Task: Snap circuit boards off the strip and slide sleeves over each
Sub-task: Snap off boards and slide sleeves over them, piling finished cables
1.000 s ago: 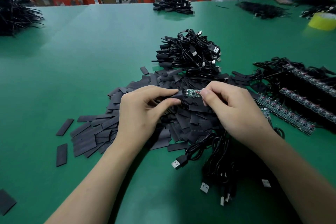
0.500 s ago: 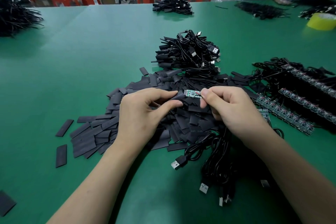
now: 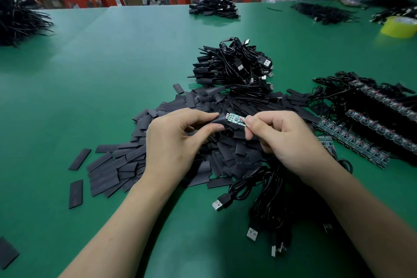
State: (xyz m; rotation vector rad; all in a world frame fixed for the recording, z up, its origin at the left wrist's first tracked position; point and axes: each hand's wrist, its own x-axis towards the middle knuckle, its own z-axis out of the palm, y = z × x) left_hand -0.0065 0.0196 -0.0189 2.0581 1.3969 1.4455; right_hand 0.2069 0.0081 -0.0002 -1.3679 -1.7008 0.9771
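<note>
Two grips, held above the sleeve pile on the tabletop: left hand pinches a black sleeve; right hand pinches the circuit board by its wired end, free end at the sleeve's mouth.

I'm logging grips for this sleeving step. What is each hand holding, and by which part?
The right hand pinches the circuit board by its wired end; the left hand pinches a black sleeve near the end facing it.

My left hand and right hand, bare
Over the table, both forearms show bare right up to the elbows; thumbnails short and plain.
</note>
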